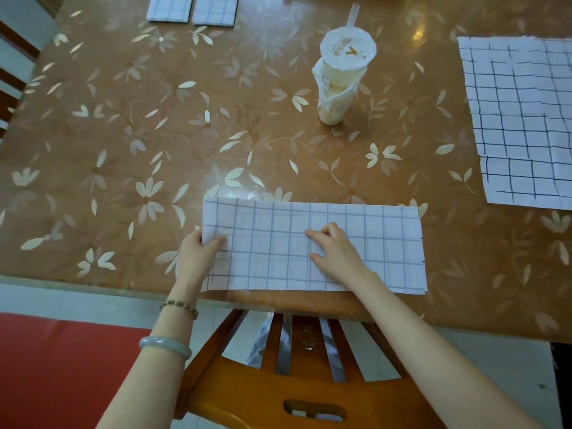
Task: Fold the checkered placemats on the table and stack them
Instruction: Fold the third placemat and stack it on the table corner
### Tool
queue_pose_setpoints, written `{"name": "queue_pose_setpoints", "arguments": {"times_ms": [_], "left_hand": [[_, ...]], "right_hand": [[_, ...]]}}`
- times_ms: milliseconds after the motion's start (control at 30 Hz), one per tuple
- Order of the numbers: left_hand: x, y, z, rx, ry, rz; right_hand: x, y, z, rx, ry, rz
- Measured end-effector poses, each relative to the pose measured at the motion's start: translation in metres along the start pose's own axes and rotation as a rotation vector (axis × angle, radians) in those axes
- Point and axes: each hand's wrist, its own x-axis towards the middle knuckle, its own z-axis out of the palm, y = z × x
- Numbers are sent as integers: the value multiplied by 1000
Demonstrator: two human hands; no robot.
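Observation:
A white checkered placemat (380,252), folded into a long strip, lies at the table's near edge. My left hand (198,252) pinches its left end, thumb on top and fingers under the edge. On the middle of the strip my right hand (334,249) presses down with bent fingers. A pile of unfolded checkered placemats (523,119) lies flat at the right. Two folded placemats (169,7) (215,9) sit side by side at the far edge.
A tall plastic drink cup (339,78) with a straw stands mid-table, behind the strip. The table (154,134) has a brown floral cover. A wooden chair back (294,376) is just below the near edge, and a red surface (62,366) lies at the lower left.

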Motion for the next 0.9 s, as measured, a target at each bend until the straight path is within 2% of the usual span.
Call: {"name": "queue_pose_setpoints", "arguments": {"times_ms": [133, 533, 700, 900], "left_hand": [[2, 9, -19, 72, -30, 32], [-12, 43, -62, 189, -33, 163], [-29, 66, -63, 130, -90, 236], [-53, 95, -50, 39, -247, 286]], "right_hand": [[2, -5, 3, -100, 27, 13], [14, -33, 17, -152, 28, 41], [16, -34, 16, -184, -26, 71], [17, -37, 16, -197, -50, 105]]}}
